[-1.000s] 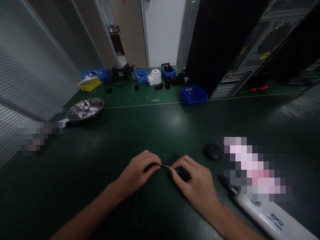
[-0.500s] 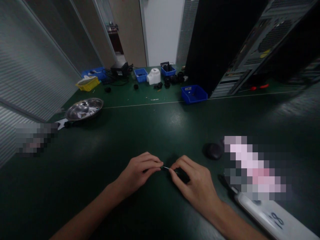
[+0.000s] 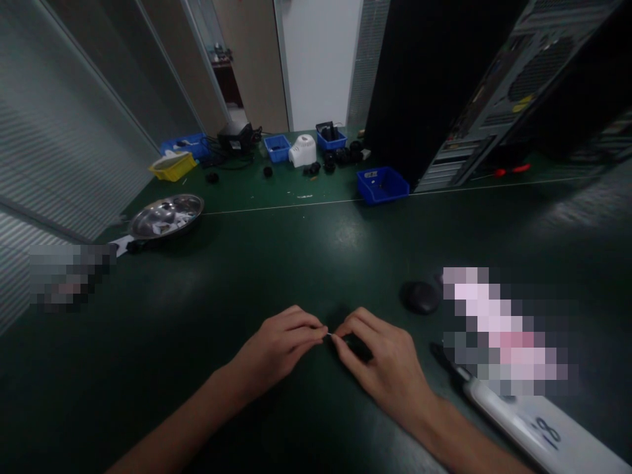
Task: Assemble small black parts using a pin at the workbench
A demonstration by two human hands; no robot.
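Observation:
Thumb and fingertips of my left hand (image 3: 291, 339) are pinched together at one end of a thin, light metallic rod (image 3: 330, 334). My right hand (image 3: 382, 352) pinches the rod's other end between thumb and forefinger. Only a very short stretch of it shows in the gap between the fingertips, and its exact kind is too small to tell. Both hands are low over the dark green tabletop (image 3: 276, 257). A black computer mouse (image 3: 421, 297) lies beyond my right hand, to its right.
A white power strip (image 3: 538, 421) marked "i8" lies at the lower right, beside blurred-out items. Farther off are a dark blue bin (image 3: 382, 185), a steel bowl (image 3: 168, 216) holding scraps, a yellow tray (image 3: 174, 167), a white plastic housing (image 3: 303, 151) and a tall computer case (image 3: 424, 92).
My left fingertips have slid right along the rod toward my right hand, so less of it shows between them. My right hand has stayed nearly still.

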